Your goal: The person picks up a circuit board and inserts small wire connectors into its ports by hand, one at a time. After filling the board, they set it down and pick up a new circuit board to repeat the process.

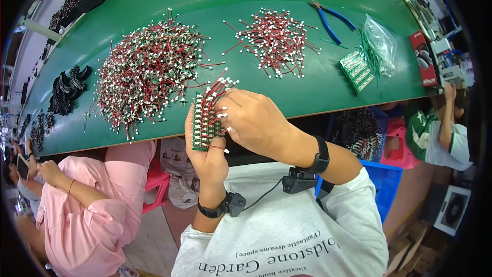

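My left hand is closed around a narrow green circuit board panel and holds it upright over the table's near edge. White connectors run along the panel, and several red wires with white plugs stick out of it. Against the panel's right side, my right hand is closed, its fingertips bent in among the wires. What exactly it pinches is hidden by the fingers. Just beyond the panel lies a large heap of small wired boards. A smaller pile of red wires with white plugs lies farther to the right.
Blue-handled cutters, a clear plastic bag, a stack of board panels and a red box sit on the right of the green table. Black parts lie left. A person in pink sits to my left.
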